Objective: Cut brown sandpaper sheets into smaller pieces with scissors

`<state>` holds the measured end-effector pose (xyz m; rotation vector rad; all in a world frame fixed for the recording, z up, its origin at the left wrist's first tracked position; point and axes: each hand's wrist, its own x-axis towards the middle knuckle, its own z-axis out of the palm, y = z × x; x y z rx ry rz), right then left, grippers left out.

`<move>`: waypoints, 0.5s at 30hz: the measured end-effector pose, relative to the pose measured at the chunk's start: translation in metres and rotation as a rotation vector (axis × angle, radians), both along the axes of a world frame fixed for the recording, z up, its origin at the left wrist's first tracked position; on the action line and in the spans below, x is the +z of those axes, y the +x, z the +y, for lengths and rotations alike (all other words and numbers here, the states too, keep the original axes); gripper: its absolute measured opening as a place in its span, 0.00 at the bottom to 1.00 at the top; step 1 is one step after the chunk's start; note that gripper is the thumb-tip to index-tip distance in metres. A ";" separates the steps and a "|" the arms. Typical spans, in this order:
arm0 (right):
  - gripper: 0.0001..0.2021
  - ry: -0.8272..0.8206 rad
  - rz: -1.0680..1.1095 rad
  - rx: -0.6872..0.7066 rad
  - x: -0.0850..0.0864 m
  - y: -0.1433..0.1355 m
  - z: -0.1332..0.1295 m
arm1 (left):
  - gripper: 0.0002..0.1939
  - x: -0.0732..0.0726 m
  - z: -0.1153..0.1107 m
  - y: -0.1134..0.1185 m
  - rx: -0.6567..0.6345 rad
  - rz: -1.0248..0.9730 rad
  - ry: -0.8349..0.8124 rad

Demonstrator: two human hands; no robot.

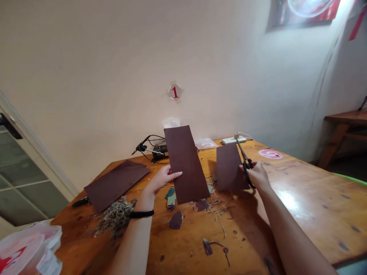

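My left hand (166, 178) grips the lower left edge of a dark brown sheet of card (186, 164), its thumb on the near face; the sheet is tilted up above the table. My right hand (259, 175) is closed on black-handled scissors (248, 172), whose blades point up. The same hand also appears to pinch a second, smaller brown card piece (228, 168) by its right side. Brown card scraps (176, 220) and thin dried stems (220, 223) lie on the table below the two pieces.
More brown card sheets (117, 183) lie at the left, beside a heap of dried plant bits (116, 217). A plastic container (25, 248) sits front left. Black cabled equipment (159, 152) and a white power strip (233, 140) are at the back against the wall.
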<state>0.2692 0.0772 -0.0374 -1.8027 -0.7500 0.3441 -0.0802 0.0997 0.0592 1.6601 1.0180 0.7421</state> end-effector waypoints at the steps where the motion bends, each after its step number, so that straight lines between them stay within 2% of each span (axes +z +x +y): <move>1: 0.19 0.070 0.023 0.014 0.004 -0.003 -0.001 | 0.24 0.000 -0.001 0.003 -0.017 -0.063 0.010; 4: 0.26 0.290 0.099 0.122 0.014 -0.023 -0.005 | 0.27 -0.005 -0.003 0.014 -0.047 -0.190 0.009; 7: 0.31 0.455 0.158 0.258 0.021 -0.053 -0.008 | 0.28 -0.017 0.001 0.025 -0.013 -0.296 0.003; 11: 0.31 0.573 0.193 0.370 0.022 -0.089 -0.013 | 0.28 -0.032 0.006 0.037 -0.037 -0.401 0.000; 15: 0.29 0.628 0.223 0.424 0.022 -0.106 -0.017 | 0.28 -0.039 0.005 0.045 -0.027 -0.399 0.002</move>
